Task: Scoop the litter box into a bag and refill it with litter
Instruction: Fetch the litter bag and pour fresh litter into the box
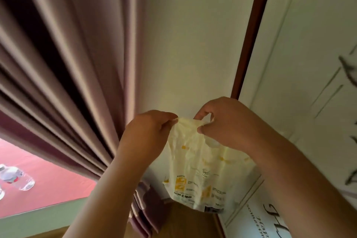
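A pale yellow plastic litter bag (195, 170) with orange print and small text hangs in front of me, held up in the air. My left hand (148, 129) pinches its top edge on the left side. My right hand (226, 121) grips the top edge on the right side, fingers curled into the plastic. The top of the bag is bunched between the two hands. No litter box and no scoop are in view.
A mauve curtain (63, 75) hangs at left, next to a cream wall (189, 44) and a brown door frame (253, 35). A white panel with black lettering (274, 220) stands at right. A plastic bottle (17, 177) lies on a red surface at lower left. Wooden floor (183, 224) shows below.
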The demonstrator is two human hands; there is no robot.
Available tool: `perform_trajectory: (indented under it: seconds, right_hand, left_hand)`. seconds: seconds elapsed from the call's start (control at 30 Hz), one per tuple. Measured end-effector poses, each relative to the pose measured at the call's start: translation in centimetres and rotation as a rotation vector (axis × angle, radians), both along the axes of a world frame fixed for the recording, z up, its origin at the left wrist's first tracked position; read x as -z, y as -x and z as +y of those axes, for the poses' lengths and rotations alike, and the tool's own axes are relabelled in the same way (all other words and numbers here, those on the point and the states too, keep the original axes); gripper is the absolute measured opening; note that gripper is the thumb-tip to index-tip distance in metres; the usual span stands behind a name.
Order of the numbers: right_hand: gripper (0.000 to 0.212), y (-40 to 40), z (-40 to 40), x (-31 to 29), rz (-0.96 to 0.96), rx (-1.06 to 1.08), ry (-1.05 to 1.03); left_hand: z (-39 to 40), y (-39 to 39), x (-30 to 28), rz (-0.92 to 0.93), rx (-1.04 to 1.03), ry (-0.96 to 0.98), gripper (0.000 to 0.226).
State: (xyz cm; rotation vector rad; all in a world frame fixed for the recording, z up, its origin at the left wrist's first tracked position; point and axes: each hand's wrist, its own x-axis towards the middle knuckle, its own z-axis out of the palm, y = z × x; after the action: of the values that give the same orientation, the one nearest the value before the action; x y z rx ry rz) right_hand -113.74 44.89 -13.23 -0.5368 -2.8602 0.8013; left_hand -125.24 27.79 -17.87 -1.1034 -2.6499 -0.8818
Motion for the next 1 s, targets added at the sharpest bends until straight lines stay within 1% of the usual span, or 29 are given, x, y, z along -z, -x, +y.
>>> perform_trajectory:
  seconds: [0.27, 0.47, 0.6, 0.73, 0.87, 1.0]
  right_hand:
    - [0.022, -1.2, -1.9, 0.8, -0.034, 0.318, 0.06]
    - [0.018, -5.0, -4.4, 1.5, -0.048, 0.606, 0.1]
    - [0.016, -8.6, -6.7, 2.1, -0.042, 0.802, 0.093]
    - [0.021, -12.8, -8.8, 2.0, -0.045, 0.928, 0.087]
    - [0.023, -18.0, -10.7, 1.6, -0.01, 1.054, 0.104]
    - [0.021, -23.1, -12.4, 1.9, -0.049, 1.17, 0.106]
  left_hand:
    - [1.3, 3.0, 0.7, -0.091, 0.333, 0.051, 0.024]
    - [3.4, 2.2, 1.0, -0.073, 0.598, 0.064, 0.028]
    - [4.5, -0.3, 1.2, -0.088, 0.761, 0.05, 0.028]
    - [5.7, -3.9, 0.8, -0.097, 0.921, 0.048, 0.027]
    - [6.8, -8.7, 0.5, -0.108, 1.058, 0.076, 0.026]
    - [7.4, -14.1, 0.8, -0.134, 1.165, 0.08, 0.022]
